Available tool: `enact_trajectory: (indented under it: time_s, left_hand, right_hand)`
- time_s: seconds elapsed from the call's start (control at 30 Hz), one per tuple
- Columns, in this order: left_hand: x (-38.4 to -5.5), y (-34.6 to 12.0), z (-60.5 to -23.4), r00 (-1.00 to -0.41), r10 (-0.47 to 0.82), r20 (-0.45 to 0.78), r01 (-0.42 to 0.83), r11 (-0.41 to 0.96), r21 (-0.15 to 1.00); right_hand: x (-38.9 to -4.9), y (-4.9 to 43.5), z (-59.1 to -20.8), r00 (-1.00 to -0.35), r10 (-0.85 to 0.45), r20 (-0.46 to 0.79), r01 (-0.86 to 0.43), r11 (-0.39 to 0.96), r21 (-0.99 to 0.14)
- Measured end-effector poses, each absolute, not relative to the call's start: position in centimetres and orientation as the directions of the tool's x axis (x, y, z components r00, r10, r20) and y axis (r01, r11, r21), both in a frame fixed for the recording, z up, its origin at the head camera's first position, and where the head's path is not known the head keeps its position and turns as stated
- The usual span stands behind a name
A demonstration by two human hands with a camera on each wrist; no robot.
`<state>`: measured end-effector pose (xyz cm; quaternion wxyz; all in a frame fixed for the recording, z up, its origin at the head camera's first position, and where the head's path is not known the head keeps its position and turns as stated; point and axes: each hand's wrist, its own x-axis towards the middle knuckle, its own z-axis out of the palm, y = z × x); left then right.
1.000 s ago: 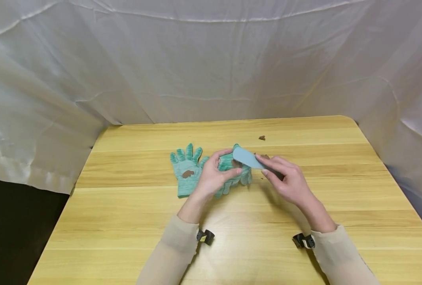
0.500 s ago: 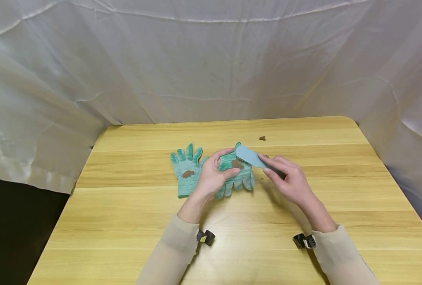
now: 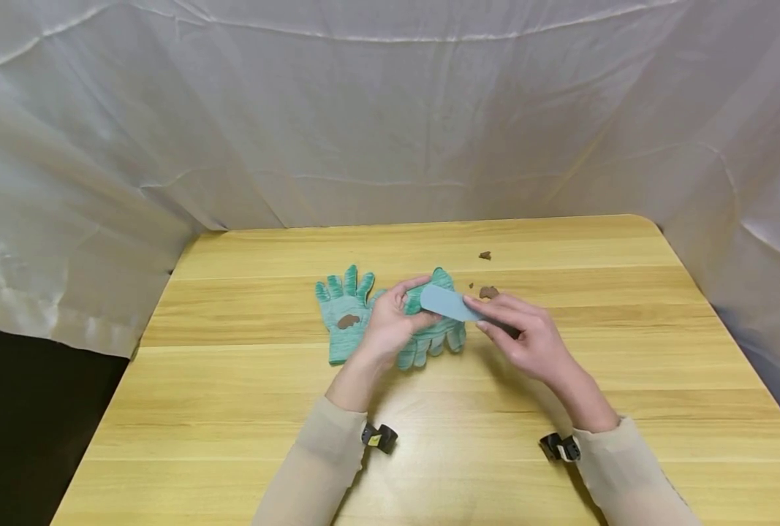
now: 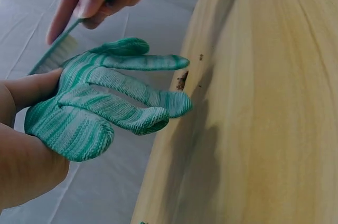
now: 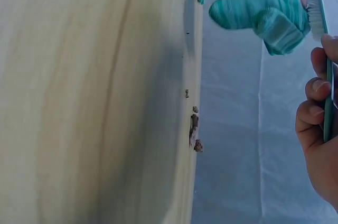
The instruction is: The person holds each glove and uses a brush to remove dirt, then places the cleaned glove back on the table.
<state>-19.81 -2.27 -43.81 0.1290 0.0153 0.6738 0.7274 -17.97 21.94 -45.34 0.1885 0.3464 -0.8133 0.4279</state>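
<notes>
Gripping brush [image 3: 445,303] with right hand [image 3: 539,337]; pinching glove [image 4: 95,101] with left hand [image 3: 388,326]. Probably limp, light; best held at nine o'clock.

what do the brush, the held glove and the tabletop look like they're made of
Brush: probably plastic, its back smooth and evenly blue; white bristles perhaps nylon. Held glove: matte knitted fabric, showing fine stitch ridges. Tabletop: wood or wood-look laminate, with grain lines and a soft sheen.
</notes>
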Motion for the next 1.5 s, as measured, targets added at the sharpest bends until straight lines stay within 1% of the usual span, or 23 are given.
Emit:
enact_trajectory:
  time_s: [0.13, 0.4, 0.53, 0.63, 0.7, 0.8, 0.87, 0.93, 1.17, 1.27, 1.43, 1.5]
  left_hand:
    - [-19.9, -2.5, -43.6, -0.955, 0.232, -0.185, -0.206, -0.072, 0.976]
    - [-20.0, -2.6, -43.6, -0.947, 0.242, -0.213, -0.229, -0.042, 0.972]
    - [-20.1, -2.6, -43.4, -0.949, 0.223, -0.222, -0.243, -0.069, 0.968]
    - [-20.1, -2.6, -43.2, -0.956, 0.193, -0.222, -0.242, -0.088, 0.966]
    - [-20.1, -2.6, -43.3, -0.957, 0.183, -0.225, -0.243, -0.079, 0.967]
    - [-20.1, -2.5, -43.4, -0.954, 0.189, -0.233, -0.249, -0.064, 0.967]
    - [-20.0, -2.4, -43.5, -0.951, 0.199, -0.236, -0.252, -0.059, 0.966]
    - [-19.9, -2.4, -43.4, -0.95, 0.205, -0.236, -0.252, -0.059, 0.966]
    - [-19.8, -2.5, -43.2, -0.949, 0.223, -0.223, -0.242, -0.06, 0.968]
    - [-19.8, -2.6, -43.2, -0.949, 0.222, -0.223, -0.244, -0.072, 0.967]
    - [-19.8, -2.7, -43.2, -0.96, 0.19, -0.207, -0.229, -0.103, 0.968]
    - [-19.8, -2.7, -43.3, -0.961, 0.185, -0.205, -0.226, -0.102, 0.969]
  right_hand:
    - [-18.1, 22.1, -45.4, -0.68, -0.39, 0.621, -0.732, 0.416, -0.539]
    - [-18.6, 22.7, -45.7, -0.678, -0.342, 0.651, -0.726, 0.454, -0.517]
    - [-18.7, 23.4, -45.4, -0.696, -0.277, 0.662, -0.704, 0.447, -0.552]
    - [-18.6, 23.7, -44.9, -0.705, -0.243, 0.666, -0.697, 0.408, -0.59]
    - [-18.5, 23.5, -44.6, -0.702, -0.263, 0.662, -0.706, 0.375, -0.6]
    - [-18.4, 22.7, -44.7, -0.691, -0.337, 0.639, -0.722, 0.349, -0.597]
    - [-18.4, 22.3, -44.9, -0.687, -0.382, 0.618, -0.726, 0.346, -0.594]
    - [-18.3, 22.0, -45.2, -0.694, -0.395, 0.601, -0.719, 0.357, -0.596]
    - [-18.4, 22.4, -45.8, -0.734, -0.352, 0.58, -0.679, 0.387, -0.624]
    - [-18.6, 22.8, -45.9, -0.73, -0.335, 0.595, -0.682, 0.402, -0.611]
    - [-18.7, 23.4, -45.6, -0.719, -0.254, 0.647, -0.686, 0.408, -0.603]
    - [-18.6, 23.2, -45.4, -0.713, -0.26, 0.651, -0.694, 0.392, -0.603]
